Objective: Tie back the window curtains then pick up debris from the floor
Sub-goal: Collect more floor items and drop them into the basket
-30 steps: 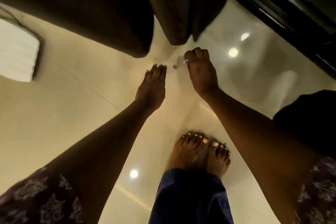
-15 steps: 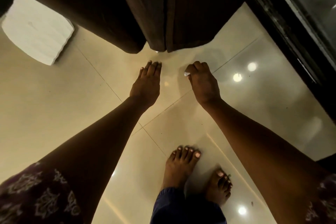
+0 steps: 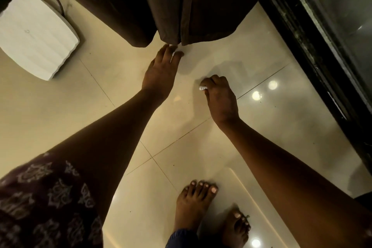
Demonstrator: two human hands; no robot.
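I look straight down at a glossy cream tiled floor. The dark brown curtains hang at the top, their hems just above the tiles. My left hand reaches to the curtain hem, and its fingertips pinch a small pale scrap there. My right hand hovers lower and to the right, fingers curled around a small white piece of debris with dark marks on it.
A white ribbed object with a dark cable lies on the floor at the left. A dark window frame and glass run down the right side. My bare feet stand at the bottom centre.
My left hand has moved up to the curtain hem and pinched a small scrap. My right hand has drawn back from the curtain, still holding the white bit. The view shifted.
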